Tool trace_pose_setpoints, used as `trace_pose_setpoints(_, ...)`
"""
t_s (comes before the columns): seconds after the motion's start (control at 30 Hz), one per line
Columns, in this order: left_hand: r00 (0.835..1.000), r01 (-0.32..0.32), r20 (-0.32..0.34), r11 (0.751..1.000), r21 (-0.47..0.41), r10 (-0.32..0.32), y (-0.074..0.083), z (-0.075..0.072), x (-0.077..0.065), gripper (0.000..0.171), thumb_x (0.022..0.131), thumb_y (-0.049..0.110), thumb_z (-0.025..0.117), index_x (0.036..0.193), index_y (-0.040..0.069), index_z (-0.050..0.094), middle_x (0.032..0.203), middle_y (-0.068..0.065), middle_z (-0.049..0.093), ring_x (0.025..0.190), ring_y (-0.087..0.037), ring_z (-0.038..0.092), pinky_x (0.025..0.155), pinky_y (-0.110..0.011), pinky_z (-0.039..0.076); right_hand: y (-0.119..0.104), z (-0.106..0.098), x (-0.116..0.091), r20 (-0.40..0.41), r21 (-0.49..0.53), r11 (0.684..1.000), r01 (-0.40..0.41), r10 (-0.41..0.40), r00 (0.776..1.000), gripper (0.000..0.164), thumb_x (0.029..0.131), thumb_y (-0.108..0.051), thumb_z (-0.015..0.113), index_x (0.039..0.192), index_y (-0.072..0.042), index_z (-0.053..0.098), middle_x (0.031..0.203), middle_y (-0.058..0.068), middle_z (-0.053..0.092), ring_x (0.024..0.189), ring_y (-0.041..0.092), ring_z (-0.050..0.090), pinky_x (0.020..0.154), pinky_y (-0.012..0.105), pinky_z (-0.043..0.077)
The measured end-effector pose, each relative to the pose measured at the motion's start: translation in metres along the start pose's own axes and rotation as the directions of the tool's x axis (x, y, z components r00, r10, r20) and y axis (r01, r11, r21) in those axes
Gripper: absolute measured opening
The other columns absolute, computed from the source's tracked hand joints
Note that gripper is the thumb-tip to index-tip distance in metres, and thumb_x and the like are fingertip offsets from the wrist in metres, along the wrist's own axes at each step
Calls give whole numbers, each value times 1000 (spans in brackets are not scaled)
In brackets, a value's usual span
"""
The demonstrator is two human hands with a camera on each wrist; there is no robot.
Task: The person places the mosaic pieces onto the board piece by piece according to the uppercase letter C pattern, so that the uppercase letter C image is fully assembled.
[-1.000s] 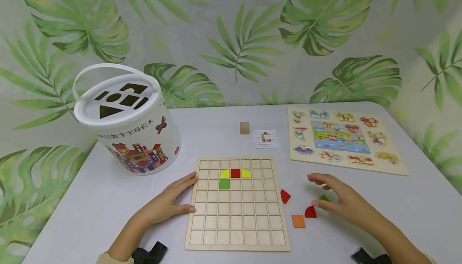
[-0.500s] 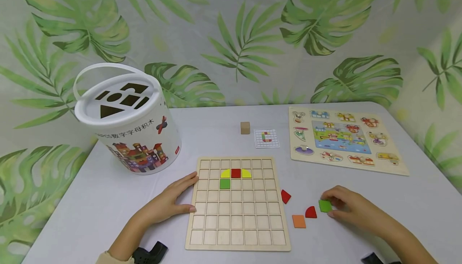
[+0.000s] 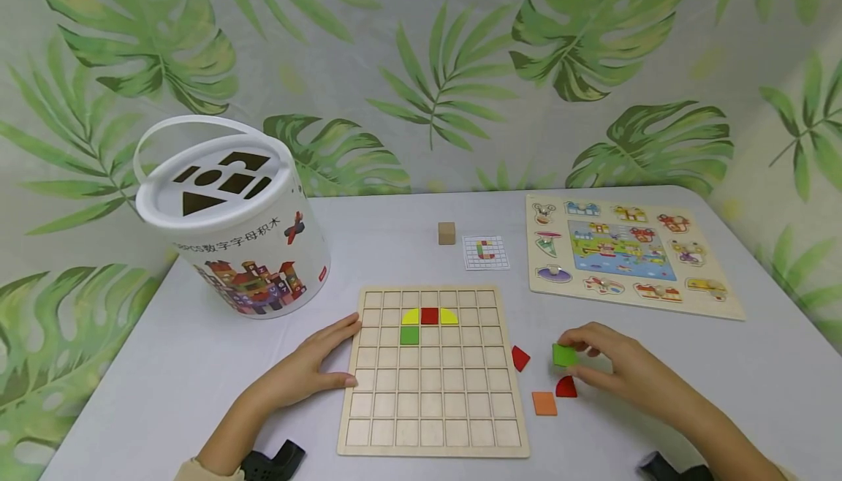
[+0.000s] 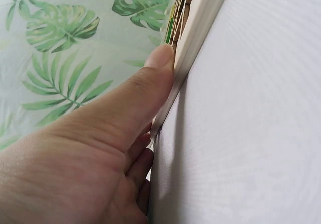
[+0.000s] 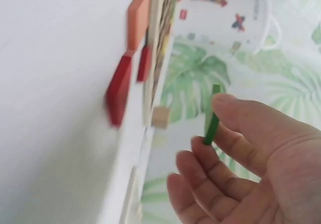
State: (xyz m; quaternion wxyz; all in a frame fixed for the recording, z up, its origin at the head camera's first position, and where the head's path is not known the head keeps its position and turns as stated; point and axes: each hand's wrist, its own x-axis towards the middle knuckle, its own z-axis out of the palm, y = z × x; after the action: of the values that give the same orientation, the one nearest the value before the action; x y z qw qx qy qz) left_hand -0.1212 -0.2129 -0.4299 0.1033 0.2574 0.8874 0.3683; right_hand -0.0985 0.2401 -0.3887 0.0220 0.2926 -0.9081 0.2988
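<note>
Green square tile [image 3: 563, 354], pinched by the right hand [image 3: 615, 364], appears in the head view off the right side of a wooden grid board [image 3: 430, 430], well apart from it — a sideways gap that looks like the relation that matters, with the right hand the nearer one. Red quarter-round tile [image 3: 566, 387] and orange square tile [image 3: 544, 403] lie on the table [image 3: 395, 247] close by. The left hand [image 3: 305, 368], fingers extended, touches the board's left edge, grasping nothing. From the left wrist, its thumb rests against that edge, other fingers partly hidden. From the right wrist, the held tile shows edge-on between thumb and fingertips — raised off the table, its long axis, if any, unclear.
</note>
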Motion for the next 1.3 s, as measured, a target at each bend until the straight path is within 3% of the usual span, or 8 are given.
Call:
trace_pose_setpoints(0.23, 1000, 0, -1, 1000, 7, 0, 0, 0, 0, 81, 75, 42, 68, 140, 11, 33, 147, -1, 20, 132, -25, 18, 103, -51, 18, -31, 9, 28, -100, 83, 986, 145, -137, 986, 37, 76, -9, 72, 109, -20, 59, 104, -13, 55, 90, 6, 52, 75, 23, 47)
trace_pose_setpoints(0.47, 1000, -31, -1, 999, 23, 31, -1, 0, -1, 80, 76, 43, 66, 140, 8, 32, 147, -6, 21, 131, -30, 19, 101, -54, 19, -60, 24, 61, -123, 177, 957, 231, -211, 970, 32, 80, -14, 68, 112, -16, 59, 108, -8, 56, 93, 9, 53, 77, 30, 49)
trace_pose_setpoints(0.8, 1000, -9, 0, 1000, 10, 9, -1, 0, 0, 80, 75, 42, 68, 140, 10, 33, 147, -2, 21, 132, -25, 18, 103, -50, 18, -79, 60, 110, -110, 283, 929, 237, -215, 971, 30, 81, -16, 68, 109, -10, 60, 105, -6, 57, 87, 14, 52, 74, 31, 47)
trace_pose_setpoints(1.0, 1000, -21, -5, 999, 24, 21, -1, 1, 0, 80, 75, 42, 68, 140, 9, 33, 147, -4, 21, 132, -27, 19, 102, -51, 19, -82, 87, 122, 9, 303, 938, 167, -179, 984, 30, 79, -14, 69, 107, -7, 60, 100, -4, 56, 87, 19, 54, 75, 30, 48)
trace_pose_setpoints(1.17, 1000, -14, -1, 1000, 20, 14, -1, 1, 1, 80, 75, 42, 68, 140, 10, 33, 147, -2, 21, 132, -25, 18, 103, -50, 19, -75, 104, 123, 167, 242, 969, 57, -99, 981, 29, 80, -23, 68, 106, -12, 61, 97, -9, 54, 87, 11, 51, 76, 22, 44)
trace_pose_setpoints(1.3, 1000, -17, -2, 1000, 20, 17, -2, 1, 0, 81, 75, 43, 67, 140, 10, 32, 147, -2, 20, 132, -26, 18, 102, -51, 19, -70, 111, 123, 203, 178, 979, 95, -131, 970, 29, 81, -28, 67, 105, -12, 61, 98, -9, 54, 87, 6, 49, 78, 20, 43)
